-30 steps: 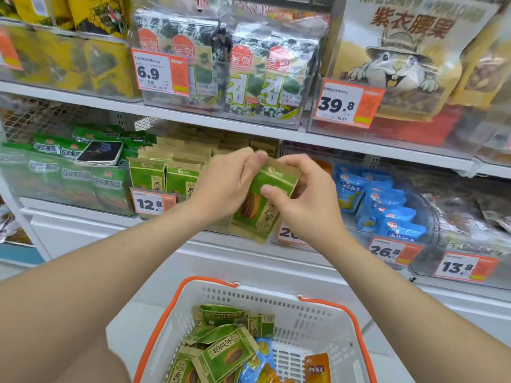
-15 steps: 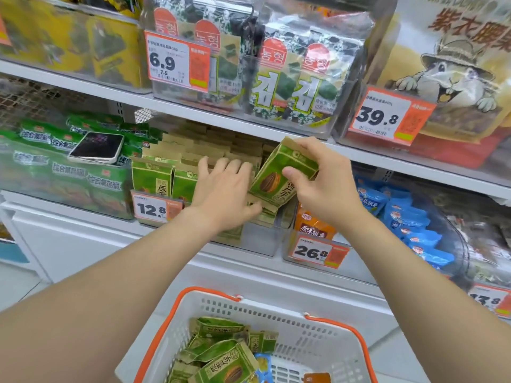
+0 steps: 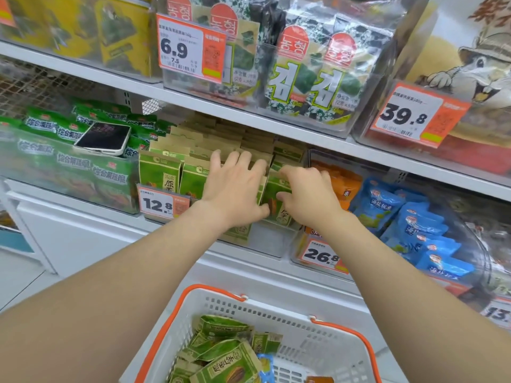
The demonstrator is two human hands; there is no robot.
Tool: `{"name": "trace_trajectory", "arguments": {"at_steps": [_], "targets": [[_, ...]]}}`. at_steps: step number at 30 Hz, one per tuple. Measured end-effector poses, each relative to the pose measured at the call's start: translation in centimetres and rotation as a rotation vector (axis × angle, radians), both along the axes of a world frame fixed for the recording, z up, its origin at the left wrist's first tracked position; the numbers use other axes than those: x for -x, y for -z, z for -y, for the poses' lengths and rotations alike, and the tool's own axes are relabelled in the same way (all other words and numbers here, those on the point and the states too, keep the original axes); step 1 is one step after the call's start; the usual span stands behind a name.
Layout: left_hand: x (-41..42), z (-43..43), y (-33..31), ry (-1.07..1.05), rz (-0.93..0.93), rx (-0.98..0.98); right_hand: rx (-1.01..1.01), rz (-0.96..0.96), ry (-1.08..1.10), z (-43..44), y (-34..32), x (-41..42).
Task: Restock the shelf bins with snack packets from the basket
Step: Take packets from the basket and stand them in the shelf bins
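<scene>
The left hand (image 3: 235,189) lies flat, fingers straight and spread, pressing against the tops of the row (image 3: 171,172) of green packets standing in the bin (image 3: 265,243) at the middle of the view. The right hand (image 3: 307,197) is just beside it at 3 o'clock, the two nearly touching at the thumbs. Its fingers curl over the top of one green packet (image 3: 273,201) and its thumb presses the front, so it pinches that packet. The packet stands upright at the right end of the row, inside the bin, with its lower edge behind the bin's clear front wall.

A 12.8 tag (image 3: 160,203) hangs on the bin's front at 9 o'clock from the hands. At 10 o'clock, a phone (image 3: 103,138) lies screen up on the green bags (image 3: 69,167) of the neighbouring bin. At 3 o'clock from the right hand are orange packets (image 3: 345,183), with a 26.8 tag (image 3: 320,255) below them, and further the same way, blue packets (image 3: 414,222). At 12 o'clock, on the shelf above, stand seaweed packs (image 3: 304,73).

At 6 o'clock, below both forearms, sits the basket (image 3: 276,309), white with orange handles. Loose packets (image 3: 221,360) of the same green kind lie heaped in its left half, with a blue one and an orange one beside them.
</scene>
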State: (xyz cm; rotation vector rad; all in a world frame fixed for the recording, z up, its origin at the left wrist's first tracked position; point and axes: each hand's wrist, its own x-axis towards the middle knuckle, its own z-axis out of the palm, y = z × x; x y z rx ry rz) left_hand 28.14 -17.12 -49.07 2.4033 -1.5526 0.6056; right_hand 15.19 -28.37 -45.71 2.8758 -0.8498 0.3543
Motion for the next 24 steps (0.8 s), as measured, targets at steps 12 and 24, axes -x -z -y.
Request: {"name": "trace_trajectory", "arguments": {"at_steps": [12, 24], "targets": [[-0.7, 0.5, -0.1, 0.021, 0.001, -0.027, 0.091, -0.195, 0.282, 2.2, -1.5, -4.9], [-0.5, 0.3, 0.0, 0.016, 0.001, 0.001, 0.182, -0.097, 0.375, 1.4, -0.3, -4.3]]}}
